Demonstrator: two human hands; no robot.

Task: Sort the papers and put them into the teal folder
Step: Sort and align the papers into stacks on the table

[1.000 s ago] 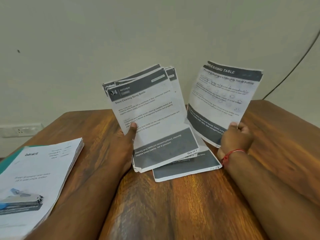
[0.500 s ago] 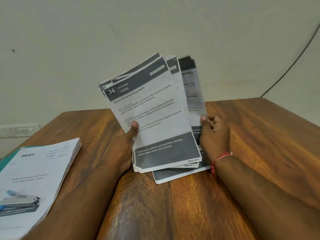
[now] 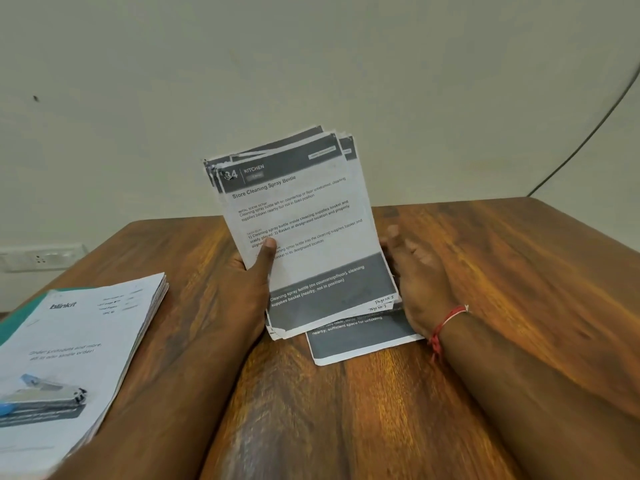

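Papers (image 3: 298, 230) regathered, left hand (image 3: 242, 289) gripping them, right hand (image 3: 415, 271) flat alongside, wooden table (image 3: 519, 271), cream wall (image 3: 311, 64)

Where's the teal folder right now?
Head view, far left: the flat teal folder lies on the brown wooden table, mostly covered by the thick white blinkit paper stack; only its left edge shows.

Loose sheet joined the stack (image 3: 301, 233) — right hand (image 3: 415, 271) (blurred) now empty.
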